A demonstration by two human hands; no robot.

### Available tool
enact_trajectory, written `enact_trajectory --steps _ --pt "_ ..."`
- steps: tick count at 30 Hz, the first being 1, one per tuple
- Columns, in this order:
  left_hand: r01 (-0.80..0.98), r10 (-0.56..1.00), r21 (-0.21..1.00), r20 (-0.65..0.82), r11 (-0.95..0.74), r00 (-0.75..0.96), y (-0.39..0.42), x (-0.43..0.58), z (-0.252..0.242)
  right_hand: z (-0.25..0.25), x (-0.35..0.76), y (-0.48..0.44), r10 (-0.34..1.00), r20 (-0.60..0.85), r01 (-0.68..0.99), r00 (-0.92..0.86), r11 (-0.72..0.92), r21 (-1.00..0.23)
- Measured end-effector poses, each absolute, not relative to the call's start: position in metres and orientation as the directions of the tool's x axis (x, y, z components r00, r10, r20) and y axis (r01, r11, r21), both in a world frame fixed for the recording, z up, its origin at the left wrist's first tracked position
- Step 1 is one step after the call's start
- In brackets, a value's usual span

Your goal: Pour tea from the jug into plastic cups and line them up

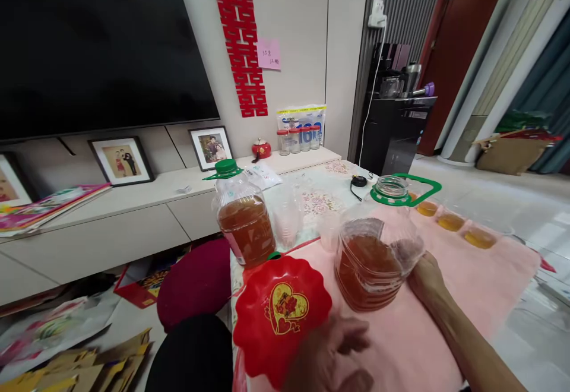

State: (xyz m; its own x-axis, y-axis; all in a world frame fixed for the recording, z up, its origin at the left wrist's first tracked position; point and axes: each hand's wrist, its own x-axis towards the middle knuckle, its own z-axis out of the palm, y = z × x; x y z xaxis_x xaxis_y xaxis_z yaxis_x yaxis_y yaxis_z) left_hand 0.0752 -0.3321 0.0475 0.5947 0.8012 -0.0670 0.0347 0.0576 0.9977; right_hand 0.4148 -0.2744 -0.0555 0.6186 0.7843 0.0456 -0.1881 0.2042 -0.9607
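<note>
My right hand (426,274) is against the right side of a clear plastic jug (371,267), its fingers partly hidden behind it. The jug is partly filled with brown liquid and has no cap on its mouth; a green handle (430,191) is at its neck. My left hand (341,350), blurred, is low in front of the jug. Its thumb and fingers are apart, and nothing shows between them. Beside it lies a red scalloped plate (253,309) with a gold heart print. A second jug (247,234) of brown liquid, green-capped, stands behind the plate.
Clear plastic cups (287,223) stand between the jugs. Several cups of amber liquid (450,221) line the right side of the pink cloth (485,273). A black tape measure (358,182) lies at the back. A maroon stool (191,282) is at the left.
</note>
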Motion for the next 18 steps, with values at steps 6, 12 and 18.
enact_trajectory --steps 6,12,18 --pt "0.453 0.815 0.753 0.186 -0.477 0.549 -0.258 0.063 0.109 -0.064 0.421 -0.27 0.736 0.055 -0.213 0.675 0.266 -0.94" --pt "0.641 0.708 0.342 0.123 -0.688 0.695 -0.193 0.1 0.106 -0.067 0.423 -0.272 0.762 0.042 -0.243 0.646 0.257 -0.936" --pt "0.616 0.626 0.12 0.08 -0.779 0.776 -0.165 0.131 0.105 -0.072 0.428 -0.27 0.772 0.033 -0.252 0.634 0.248 -0.936"
